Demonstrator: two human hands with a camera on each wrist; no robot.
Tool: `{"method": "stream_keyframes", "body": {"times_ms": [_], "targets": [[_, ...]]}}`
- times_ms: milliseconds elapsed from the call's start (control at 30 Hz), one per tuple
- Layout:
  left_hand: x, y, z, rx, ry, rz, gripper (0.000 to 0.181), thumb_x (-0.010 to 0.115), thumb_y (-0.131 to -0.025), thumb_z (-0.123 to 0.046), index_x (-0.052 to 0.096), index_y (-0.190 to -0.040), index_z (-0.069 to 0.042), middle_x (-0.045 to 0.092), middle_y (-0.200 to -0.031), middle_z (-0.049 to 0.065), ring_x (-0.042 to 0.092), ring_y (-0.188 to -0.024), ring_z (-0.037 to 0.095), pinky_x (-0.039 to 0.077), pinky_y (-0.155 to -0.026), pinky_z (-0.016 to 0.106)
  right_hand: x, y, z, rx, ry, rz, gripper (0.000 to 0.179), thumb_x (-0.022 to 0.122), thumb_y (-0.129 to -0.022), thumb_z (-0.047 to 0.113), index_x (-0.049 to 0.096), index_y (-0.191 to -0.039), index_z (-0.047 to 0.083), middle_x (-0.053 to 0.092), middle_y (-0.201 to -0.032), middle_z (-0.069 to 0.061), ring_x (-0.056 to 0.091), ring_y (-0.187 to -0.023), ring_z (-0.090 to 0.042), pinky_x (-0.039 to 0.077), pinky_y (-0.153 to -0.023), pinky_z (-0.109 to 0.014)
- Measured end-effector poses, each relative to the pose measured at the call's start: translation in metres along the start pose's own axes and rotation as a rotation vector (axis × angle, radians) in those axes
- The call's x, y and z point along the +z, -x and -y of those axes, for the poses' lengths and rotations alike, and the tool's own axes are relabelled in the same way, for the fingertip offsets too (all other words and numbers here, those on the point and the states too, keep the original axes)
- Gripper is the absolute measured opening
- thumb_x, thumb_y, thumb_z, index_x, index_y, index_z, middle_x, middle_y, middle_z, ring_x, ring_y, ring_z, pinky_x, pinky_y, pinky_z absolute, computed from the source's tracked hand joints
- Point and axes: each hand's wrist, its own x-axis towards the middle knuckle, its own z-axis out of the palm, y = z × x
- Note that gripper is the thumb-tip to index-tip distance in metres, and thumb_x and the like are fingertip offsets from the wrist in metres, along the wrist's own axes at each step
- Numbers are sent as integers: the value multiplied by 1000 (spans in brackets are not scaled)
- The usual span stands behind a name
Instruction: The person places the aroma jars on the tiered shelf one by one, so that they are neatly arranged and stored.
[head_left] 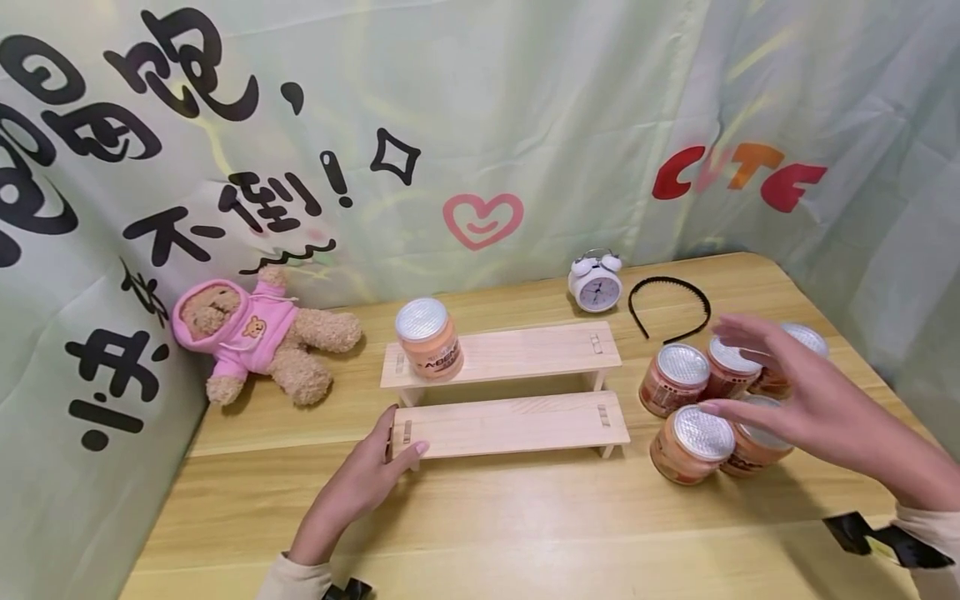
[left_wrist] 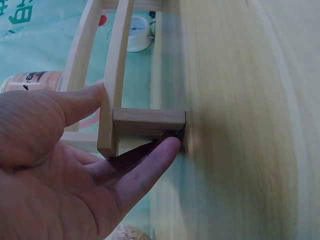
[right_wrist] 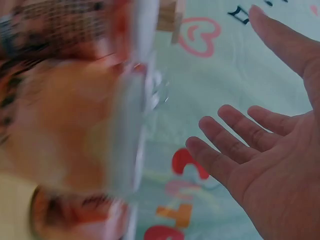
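Observation:
At the left end of the two-tier wooden shelf, my left hand (head_left: 367, 477) grips the lower step (head_left: 510, 425). In the left wrist view the thumb lies on the board (left_wrist: 118, 75), while fingers reach beneath it by the end leg (left_wrist: 149, 118). One orange jar (head_left: 431, 350) with a silver lid stands upright on the left of the upper step (head_left: 525, 352). Over the group of similar jars on the right hovers my right hand (head_left: 813, 404), fingers spread, holding nothing. It partly hides some of them; a front jar (head_left: 692, 446) shows plainly. Jars (right_wrist: 70, 125) look blurred in the right wrist view.
A teddy bear (head_left: 258, 333) in a pink hoodie lies at the back left. Behind the shelf are a white alarm clock (head_left: 596, 283) and a black headband (head_left: 670, 282). A printed curtain (head_left: 570, 150) borders the wooden table (head_left: 525, 525) at the back and sides.

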Motion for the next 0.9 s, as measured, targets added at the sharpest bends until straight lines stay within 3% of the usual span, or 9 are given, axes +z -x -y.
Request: {"method": "stream_keyframes", "body": {"times_ms": [133, 367, 467, 633, 900], "targets": [[0, 1, 1, 7, 11, 12, 58, 64, -101, -31, 37, -148, -9, 67, -82, 3, 60, -80, 20, 48, -75, 34, -2, 22, -16, 16, 30, -11, 92, 90, -72, -1, 40, -150, 2, 51, -138, -28, 41, -119, 16, 30, -92, 0], [0, 0, 0, 12, -1, 0, 58, 64, -101, -29, 37, -148, -8, 67, -81, 2, 60, -82, 18, 48, -79, 36, 5, 49, -38, 8, -9, -72, 93, 91, -62, -11, 46, -143, -3, 47, -143, 19, 44, -122, 14, 32, -96, -2], [0, 0, 0, 5, -8, -8, 60, 65, -101, -29, 37, -150, -7, 67, -81, 2, 60, -82, 18, 49, -80, 38, 10, 57, -46, 10, -9, -89, 94, 92, -60, -12, 46, -142, -3, 46, -144, 19, 41, -126, 12, 31, -95, -2], [0, -2, -1, -4, -14, -16, 63, 65, -101, -29, 36, -151, -7, 66, -84, 2, 59, -83, 18, 50, -76, 36, 20, 68, -59, 84, -25, -99, 98, 92, -63, -9, 41, -146, -3, 42, -141, 21, 38, -124, 13, 31, -91, 0], [0, 0, 0, 0, -12, -13, 63, 65, -101, -30, 36, -151, -7, 66, -87, 1, 59, -90, 17, 49, -84, 39, 31, 76, -71, 122, -55, -103, 94, 89, -67, -11, 38, -145, -4, 44, -132, 21, 45, -113, 16, 40, -84, -1]]}}
